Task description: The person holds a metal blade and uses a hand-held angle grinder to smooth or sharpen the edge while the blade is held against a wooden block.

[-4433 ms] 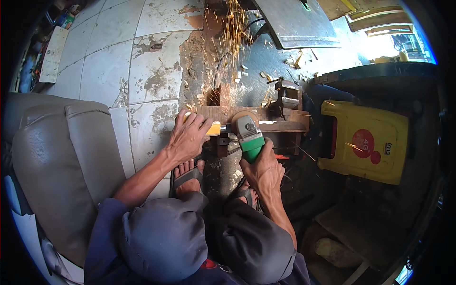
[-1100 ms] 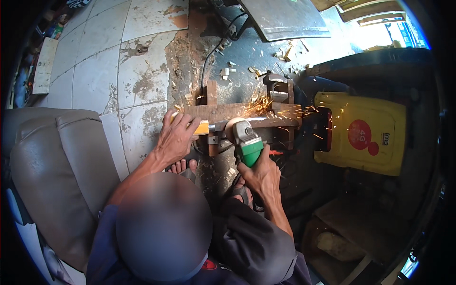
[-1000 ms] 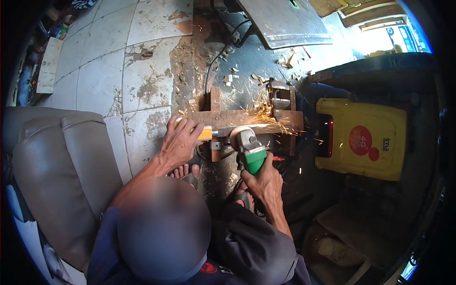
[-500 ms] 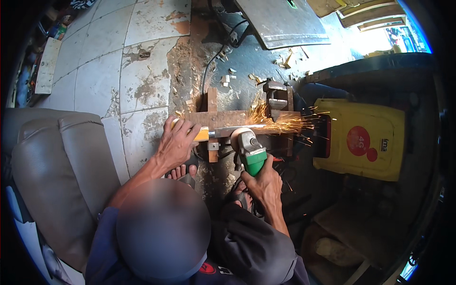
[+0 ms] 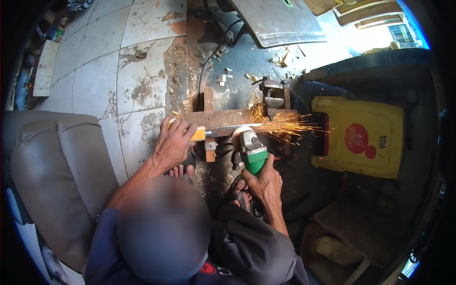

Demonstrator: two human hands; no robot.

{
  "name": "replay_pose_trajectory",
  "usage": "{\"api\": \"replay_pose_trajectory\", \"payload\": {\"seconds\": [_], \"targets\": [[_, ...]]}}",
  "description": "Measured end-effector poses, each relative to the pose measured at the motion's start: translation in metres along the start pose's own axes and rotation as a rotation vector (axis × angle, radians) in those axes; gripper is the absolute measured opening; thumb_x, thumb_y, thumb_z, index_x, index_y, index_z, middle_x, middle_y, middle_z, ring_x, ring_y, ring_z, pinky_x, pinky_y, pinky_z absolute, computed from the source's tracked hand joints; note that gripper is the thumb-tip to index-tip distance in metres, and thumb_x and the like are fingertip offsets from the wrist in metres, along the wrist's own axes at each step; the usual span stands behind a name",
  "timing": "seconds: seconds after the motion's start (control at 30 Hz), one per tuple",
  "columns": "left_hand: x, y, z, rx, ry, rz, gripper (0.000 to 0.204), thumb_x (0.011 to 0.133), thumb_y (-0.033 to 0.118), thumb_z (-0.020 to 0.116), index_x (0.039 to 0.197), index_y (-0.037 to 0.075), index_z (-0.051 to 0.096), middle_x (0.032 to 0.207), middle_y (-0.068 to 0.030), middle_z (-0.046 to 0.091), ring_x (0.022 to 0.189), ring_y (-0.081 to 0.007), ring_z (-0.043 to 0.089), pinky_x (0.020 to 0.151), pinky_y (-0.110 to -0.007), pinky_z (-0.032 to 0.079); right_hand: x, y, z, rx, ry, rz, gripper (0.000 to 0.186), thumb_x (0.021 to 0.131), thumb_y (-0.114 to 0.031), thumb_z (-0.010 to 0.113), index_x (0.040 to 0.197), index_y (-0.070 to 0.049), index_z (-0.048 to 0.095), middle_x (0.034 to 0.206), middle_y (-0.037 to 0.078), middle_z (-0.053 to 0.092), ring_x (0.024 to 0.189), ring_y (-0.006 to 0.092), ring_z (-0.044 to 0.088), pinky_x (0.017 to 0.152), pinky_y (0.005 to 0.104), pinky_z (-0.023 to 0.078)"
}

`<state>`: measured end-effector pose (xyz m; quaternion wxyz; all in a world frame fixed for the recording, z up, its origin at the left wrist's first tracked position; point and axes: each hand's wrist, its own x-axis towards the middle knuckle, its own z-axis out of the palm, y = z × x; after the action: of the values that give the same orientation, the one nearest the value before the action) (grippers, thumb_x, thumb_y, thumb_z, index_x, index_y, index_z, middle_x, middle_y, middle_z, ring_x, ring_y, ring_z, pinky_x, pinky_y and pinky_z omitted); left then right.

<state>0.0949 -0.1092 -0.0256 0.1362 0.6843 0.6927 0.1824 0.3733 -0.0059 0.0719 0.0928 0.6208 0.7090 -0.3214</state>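
With left hand (image 5: 172,142), grips a yellow handle (image 5: 198,134) joined by a silvery collar (image 5: 208,134) to a long, narrow metal strip (image 5: 227,128), bright along its upper edge, laid along a brown wooden board (image 5: 221,117) near a vise (image 5: 273,94); with right hand (image 5: 264,184), clasps a green, grey-headed angle grinder (image 5: 255,158) at the strip, throwing orange sparks (image 5: 285,127) rightward.

Grinder (image 5: 252,153) R of handle (image 5: 198,134), padded seat (image 5: 61,156) far L.

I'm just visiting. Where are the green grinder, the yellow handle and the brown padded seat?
Green grinder (image 5: 254,157): head view, on its green housing.
Yellow handle (image 5: 198,134): head view, on its exposed right end.
Brown padded seat (image 5: 57,161): head view, on its padded surface.
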Motion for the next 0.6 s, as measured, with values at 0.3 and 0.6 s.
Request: {"api": "replay_pose_trajectory", "payload": {"seconds": [0.3,0.6], "targets": [[-0.002,-0.002,0.0,0.042,0.008,0.007,0.055,0.087,0.017,0.08,0.137,0.002,0.063,0.115,-0.0129,0.061,0.115,-0.031,0.059,0.119,-0.056,0.029,0.006,0.003,0.0,0.015,0.014,0.014,0.069,0.084,-0.037,0.077,0.132,0.0,0.044,0.097,0.034,0.075,0.094,0.0554,0.072,0.086,0.0608,0.054],[-0.001,-0.003,-0.002,0.029,-0.017,-0.016,0.058,0.084,0.014,0.081,0.138,0.004,0.062,0.119,-0.0136,0.061,0.118,-0.0322,0.059,0.12,-0.058,0.029,0.015,0.006,-0.004,0.028,0.022,0.048,0.073,0.084,-0.038,0.078,0.139,-0.003,0.044,0.101,0.035,0.075,0.097,0.0555,0.073,0.087,0.0603,0.055]]}}
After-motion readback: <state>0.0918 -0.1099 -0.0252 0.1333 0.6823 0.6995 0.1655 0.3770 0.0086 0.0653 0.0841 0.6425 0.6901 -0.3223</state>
